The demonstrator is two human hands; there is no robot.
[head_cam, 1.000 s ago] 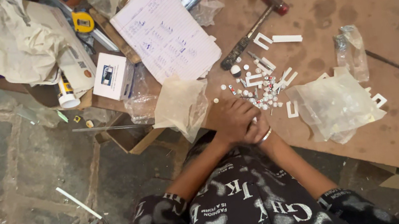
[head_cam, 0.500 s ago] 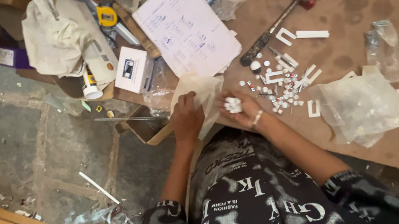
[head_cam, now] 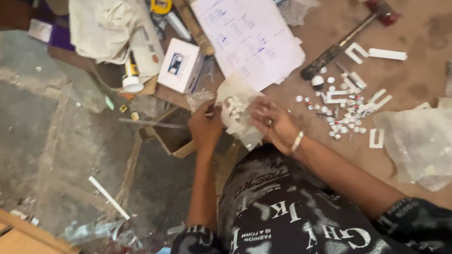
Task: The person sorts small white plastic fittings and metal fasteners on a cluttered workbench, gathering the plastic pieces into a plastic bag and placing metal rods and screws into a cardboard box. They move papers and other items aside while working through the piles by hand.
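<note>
Head view shows both hands now at the bench's near edge, holding a small clear bag: the left hand pinches its rim, its grip clamped on the plastic, while the right hand closes on the other side. Half a second ago the right palm cupped white pieces; now some sit inside the bag, the rest scattered beside a hammer.
</note>
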